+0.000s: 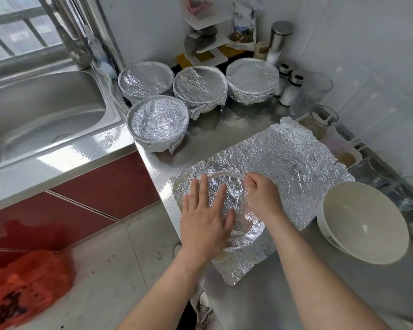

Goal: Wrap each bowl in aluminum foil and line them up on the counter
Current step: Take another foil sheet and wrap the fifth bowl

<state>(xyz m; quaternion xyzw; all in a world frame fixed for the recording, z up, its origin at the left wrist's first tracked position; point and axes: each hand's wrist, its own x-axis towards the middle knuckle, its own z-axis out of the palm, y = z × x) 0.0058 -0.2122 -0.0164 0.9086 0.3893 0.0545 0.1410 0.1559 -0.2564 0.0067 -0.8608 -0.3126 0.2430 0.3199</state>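
A foil-covered bowl [236, 210] sits at the counter's near-left corner, under a crinkled sheet of aluminum foil [296, 167] that spreads away to the right. My left hand [205, 215] lies flat on the foil over the bowl with fingers straight. My right hand [260, 194] presses the foil at the bowl's right rim, fingers curled down on it. Several wrapped bowls stand at the back: one [157, 122] in front, and a row of three [146, 79], [199, 88], [252, 78] behind. A bare white bowl [360, 225] sits at the right.
A steel sink [41, 115] with a tap lies to the left. Jars, shakers [293, 89], a glass and a shelf rack crowd the back corner. Containers line the right wall. An orange bag [26, 287] lies on the floor below.
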